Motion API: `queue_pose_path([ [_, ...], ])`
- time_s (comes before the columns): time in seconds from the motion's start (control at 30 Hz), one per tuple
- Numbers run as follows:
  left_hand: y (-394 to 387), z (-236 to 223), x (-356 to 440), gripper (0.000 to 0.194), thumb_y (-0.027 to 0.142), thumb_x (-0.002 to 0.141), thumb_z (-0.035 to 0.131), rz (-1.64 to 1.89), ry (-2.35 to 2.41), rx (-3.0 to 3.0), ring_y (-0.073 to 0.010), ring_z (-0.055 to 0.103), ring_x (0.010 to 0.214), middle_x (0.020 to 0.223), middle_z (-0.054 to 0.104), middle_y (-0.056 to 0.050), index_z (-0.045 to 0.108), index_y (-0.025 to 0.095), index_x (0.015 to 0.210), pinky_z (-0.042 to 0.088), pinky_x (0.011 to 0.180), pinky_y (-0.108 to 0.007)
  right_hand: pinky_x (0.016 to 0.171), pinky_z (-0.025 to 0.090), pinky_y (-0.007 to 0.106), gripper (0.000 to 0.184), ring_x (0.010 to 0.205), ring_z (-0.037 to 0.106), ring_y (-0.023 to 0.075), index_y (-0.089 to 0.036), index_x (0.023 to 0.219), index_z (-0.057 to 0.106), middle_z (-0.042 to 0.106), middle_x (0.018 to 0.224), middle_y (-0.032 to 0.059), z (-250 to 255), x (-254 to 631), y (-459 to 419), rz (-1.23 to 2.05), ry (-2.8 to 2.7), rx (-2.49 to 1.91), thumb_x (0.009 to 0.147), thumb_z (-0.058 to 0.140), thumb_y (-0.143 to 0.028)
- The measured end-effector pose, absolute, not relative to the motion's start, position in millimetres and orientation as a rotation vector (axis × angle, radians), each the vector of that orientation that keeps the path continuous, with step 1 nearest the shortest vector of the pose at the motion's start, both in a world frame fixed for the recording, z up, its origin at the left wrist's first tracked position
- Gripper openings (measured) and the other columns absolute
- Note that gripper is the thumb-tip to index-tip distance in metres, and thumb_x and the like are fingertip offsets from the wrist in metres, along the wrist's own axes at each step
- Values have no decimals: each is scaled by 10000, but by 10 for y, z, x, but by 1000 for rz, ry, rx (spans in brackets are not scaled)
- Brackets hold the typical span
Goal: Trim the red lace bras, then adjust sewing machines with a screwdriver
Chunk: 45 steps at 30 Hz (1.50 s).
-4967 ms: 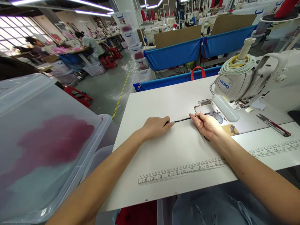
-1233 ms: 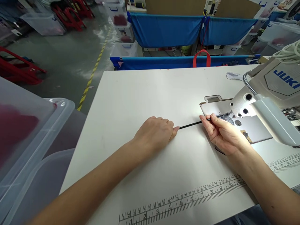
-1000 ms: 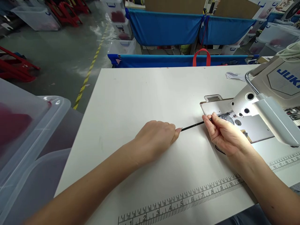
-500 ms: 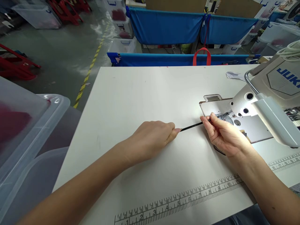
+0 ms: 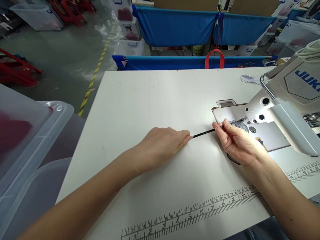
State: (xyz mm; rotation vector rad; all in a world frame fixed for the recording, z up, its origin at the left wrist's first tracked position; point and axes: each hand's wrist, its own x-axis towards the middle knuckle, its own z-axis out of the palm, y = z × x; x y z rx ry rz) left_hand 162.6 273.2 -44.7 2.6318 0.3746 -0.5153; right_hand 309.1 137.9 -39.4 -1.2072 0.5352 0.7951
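A thin black strap (image 5: pixel 203 133) lies stretched across the white sewing table (image 5: pixel 150 96). My left hand (image 5: pixel 163 146) rests on the table, fingers curled, pinching the strap's left end. My right hand (image 5: pixel 237 141) pinches the strap's right part, just in front of the presser foot (image 5: pixel 240 122) of the white Juki sewing machine (image 5: pixel 290 100). The strap runs on under the machine head, where its end is hidden. A dark loop (image 5: pixel 232 160) peeks out under my right wrist.
A printed ruler strip (image 5: pixel 190 213) runs along the table's near edge. Clear plastic bins (image 5: pixel 27 140) with red fabric stand at my left. Blue fabric troughs (image 5: pixel 175 30) line the table's far side. A white scrap (image 5: pixel 248 79) lies at the far right.
Since five seconds ago the view dropped toward the table. In the last second both hands stay almost still on the strap, drifting slightly left.
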Motion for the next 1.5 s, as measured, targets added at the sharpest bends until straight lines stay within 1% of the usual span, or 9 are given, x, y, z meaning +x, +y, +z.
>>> queue_pose_path([
  [0.23,2630,-453,1619,347,341,992,256,-446,386,2795,-141,317,417,500,450,31,370,231,683,215,477,-307,640,620,184,326,653,724,140,-82,736,582,652,697,58,-398,3087,1372,797,497,-1208,1006,401,-90],
  [0.3,2589,-423,1617,339,350,997,281,-404,403,2843,-149,378,458,542,499,17,440,226,724,229,497,-304,649,623,193,331,668,727,144,-78,745,580,655,720,65,-404,3094,1354,803,487,-1199,1008,380,-83],
  [0.4,2588,-359,1600,375,460,986,326,-445,485,2746,-170,507,574,678,608,-17,515,212,777,267,516,-297,677,629,221,327,688,732,156,-73,760,575,645,726,64,-414,3098,1329,810,462,-1172,1004,358,-59],
  [0.53,2669,-294,1560,417,559,944,355,-571,586,2601,-169,539,608,813,660,-16,550,220,799,286,513,-295,700,635,252,295,716,738,174,-58,802,577,641,741,64,-427,3082,1323,830,435,-1154,996,356,-34],
  [0.73,2725,-287,1532,545,653,914,302,-670,738,2591,-188,534,568,692,637,-29,518,216,669,296,519,-306,683,639,258,317,713,740,186,-45,793,579,648,744,75,-431,3061,1328,852,450,-1142,999,339,-30],
  [0.87,2707,-315,1536,528,616,942,252,-646,706,2622,-192,540,554,689,644,-32,534,222,732,288,510,-298,672,638,244,324,702,737,180,-51,780,581,647,724,60,-417,3071,1327,824,446,-1144,1003,346,-39],
  [1.0,2687,-352,1543,532,612,957,214,-638,677,2636,-183,503,494,607,599,-18,525,223,772,282,487,-291,665,639,241,311,700,737,180,-57,782,578,646,705,51,-427,3103,1335,807,456,-1146,1000,357,-37],
  [1.2,2683,-380,1539,520,613,966,211,-600,652,2678,-174,479,466,581,578,0,491,226,762,274,472,-286,666,639,247,329,698,738,179,-57,784,582,654,695,60,-433,3116,1335,821,448,-1131,1005,339,-38],
  [1.5,2677,-473,1515,486,577,982,230,-505,624,2802,-183,518,500,620,595,-4,514,214,825,249,462,-283,657,640,256,382,698,739,189,-45,742,597,661,680,81,-446,3132,1318,856,426,-1116,1008,322,-37],
])
